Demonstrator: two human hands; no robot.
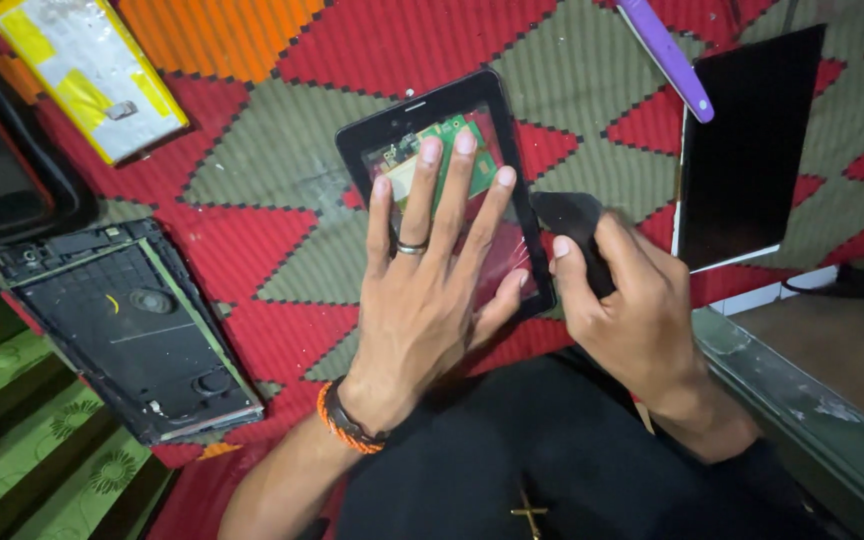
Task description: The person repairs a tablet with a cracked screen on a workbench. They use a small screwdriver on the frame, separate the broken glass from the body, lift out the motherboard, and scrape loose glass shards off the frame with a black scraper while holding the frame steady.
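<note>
My left hand [430, 270] lies flat with fingers spread on a black-framed tablet touch panel [407, 118] that rests on the red and grey patterned mat [272, 180]. A green circuit board [449, 135] shows through the clear glass under my fingertips. A ring sits on one finger and an orange braided band on the wrist. My right hand [632, 315] is closed around a black tool [564, 212] whose rounded end rests at the panel's right edge.
A black tablet back housing [132, 330] lies at the left. A yellow and silver battery pack [92, 75] is at the top left. A dark display panel [747, 150] and a purple tool [667, 55] lie at the right. My dark-trousered legs fill the bottom.
</note>
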